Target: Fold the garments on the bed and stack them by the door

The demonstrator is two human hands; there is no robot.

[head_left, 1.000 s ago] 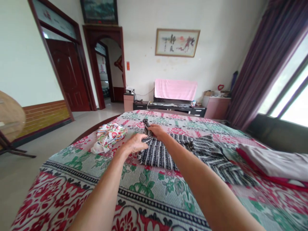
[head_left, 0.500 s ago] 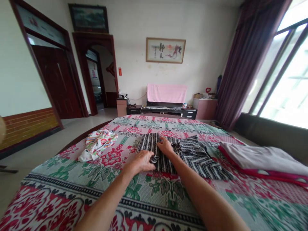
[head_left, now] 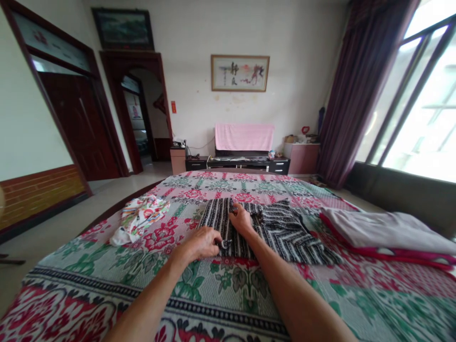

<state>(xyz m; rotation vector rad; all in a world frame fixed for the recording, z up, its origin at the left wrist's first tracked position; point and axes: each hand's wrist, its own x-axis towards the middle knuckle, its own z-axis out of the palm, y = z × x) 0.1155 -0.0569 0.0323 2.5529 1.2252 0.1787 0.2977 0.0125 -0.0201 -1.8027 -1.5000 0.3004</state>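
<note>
A black-and-white striped knit garment [head_left: 281, 228] lies partly folded on the floral bedspread [head_left: 192, 280]. My left hand [head_left: 204, 241] is closed at its near left side, a bit of the knit bunched at the fingertips. Just beyond and to the right, my right hand [head_left: 241, 220] pinches a fold of the same garment near its far edge. The garment's right part spreads flat, with slanting stripes and some creases. Both palms and part of the fingers are hidden.
To the left lies a crumpled white cloth with a colourful print [head_left: 142, 216]. A folded grey and red blanket [head_left: 388, 232] rests at the right. Past the bed's far edge stand a low black cabinet [head_left: 195, 164] and a screen under a pink cloth [head_left: 244, 137].
My left hand has drawn slightly left and nearer along the garment's near edge. My right hand keeps nearly the same spot on the fabric. The view has shifted a little.
</note>
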